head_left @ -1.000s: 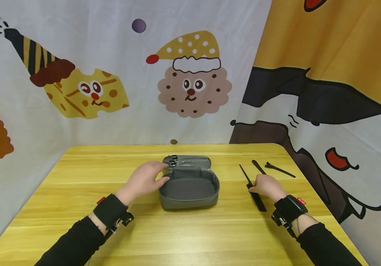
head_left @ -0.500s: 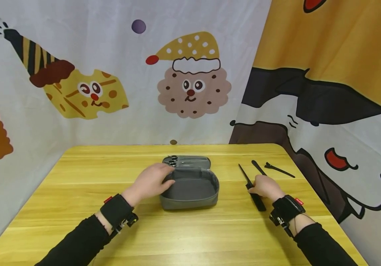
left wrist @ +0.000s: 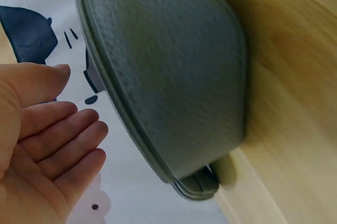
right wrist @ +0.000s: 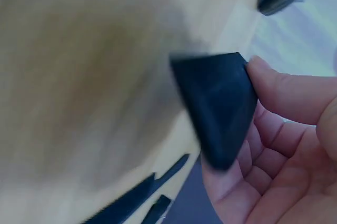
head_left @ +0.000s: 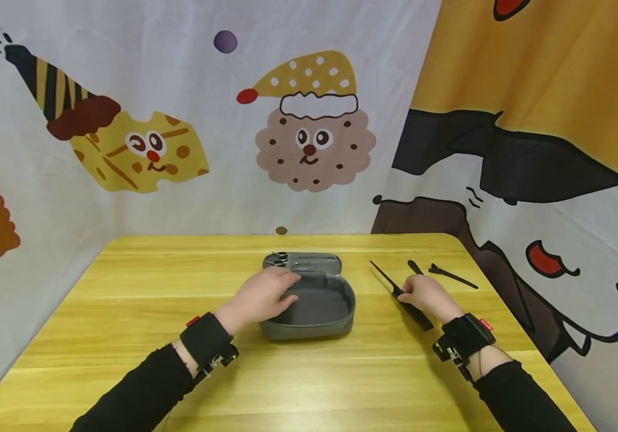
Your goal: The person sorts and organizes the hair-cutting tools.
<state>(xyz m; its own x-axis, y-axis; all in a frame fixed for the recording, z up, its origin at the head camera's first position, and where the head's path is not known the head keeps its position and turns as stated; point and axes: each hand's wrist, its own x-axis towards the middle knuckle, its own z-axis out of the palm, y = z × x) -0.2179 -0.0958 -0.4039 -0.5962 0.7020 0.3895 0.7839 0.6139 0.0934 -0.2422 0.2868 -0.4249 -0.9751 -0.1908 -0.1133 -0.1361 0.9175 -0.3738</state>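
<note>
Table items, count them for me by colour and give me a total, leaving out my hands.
Grey: 1, the open pouch, with the left hand on its rim.
Black: 3, the comb that the right hand holds, and two slim clips beyond it.
Silver: 1, the scissors on the pouch's lid.
Total: 5

Bright even indoor light, soft shadows, head view sharp with wide-angle bending, right wrist view motion-blurred

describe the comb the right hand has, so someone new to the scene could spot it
On the yellow table, look right of the open grey case. Three black tools lie there; the tail comb is the longest and nearest the case, and the only one gripped by the right hand.
</note>
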